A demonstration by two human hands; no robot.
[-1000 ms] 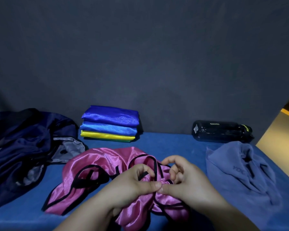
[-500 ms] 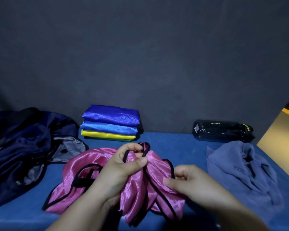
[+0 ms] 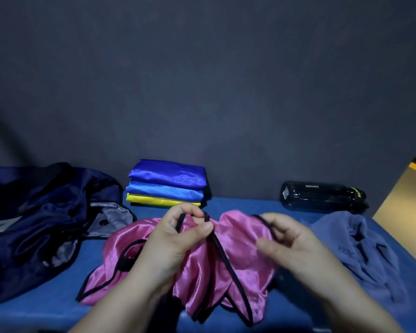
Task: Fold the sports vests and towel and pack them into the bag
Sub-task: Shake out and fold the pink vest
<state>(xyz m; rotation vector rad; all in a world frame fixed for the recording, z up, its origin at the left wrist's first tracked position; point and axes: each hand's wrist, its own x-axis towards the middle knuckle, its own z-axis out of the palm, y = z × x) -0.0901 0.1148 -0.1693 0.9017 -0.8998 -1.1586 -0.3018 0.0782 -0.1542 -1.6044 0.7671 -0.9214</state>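
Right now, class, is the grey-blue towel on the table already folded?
No, the towel lies crumpled in a loose heap to the right of the pink vest, with no neat folds.

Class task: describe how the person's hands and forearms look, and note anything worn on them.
The left hand and right hand are bare, with no gloves, rings or watch visible. The forearms are bare too; no sleeve reaches into view. The nails look short.

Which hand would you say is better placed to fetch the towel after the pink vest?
Probably the right hand: the towel lies just beside it, while the left hand, pinching the pink vest, is farther off.
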